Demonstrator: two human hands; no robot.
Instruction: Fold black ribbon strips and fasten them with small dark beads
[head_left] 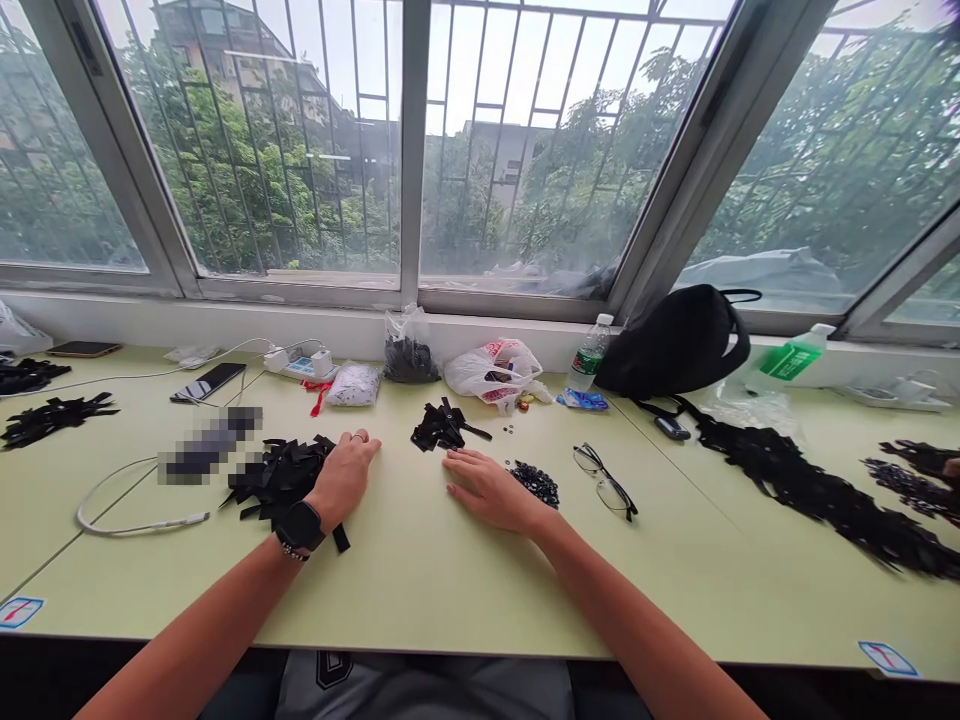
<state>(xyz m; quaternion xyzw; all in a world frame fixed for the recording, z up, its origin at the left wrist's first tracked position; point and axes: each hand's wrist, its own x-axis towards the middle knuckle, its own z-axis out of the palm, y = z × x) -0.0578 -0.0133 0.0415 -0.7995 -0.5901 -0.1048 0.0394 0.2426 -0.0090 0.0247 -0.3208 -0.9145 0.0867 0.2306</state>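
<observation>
Forearms [201,615] are lying over the table [420,600], left hand [345,482] resting at the strips [277,478], right hand [491,488] resting between a smaller pile [439,428] and black bits [537,484], fingers sitting mostly together, any grip impossible to tell, and what's looking like picking-up is calling for a pinch.

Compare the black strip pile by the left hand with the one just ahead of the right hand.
The left pile is larger and spreads wider; the middle pile is smaller.
In this view the left hand partly covers the left pile, while the middle pile lies beyond the right hand's fingertips.
Both are loose heaps of black strips on the pale table.
</observation>
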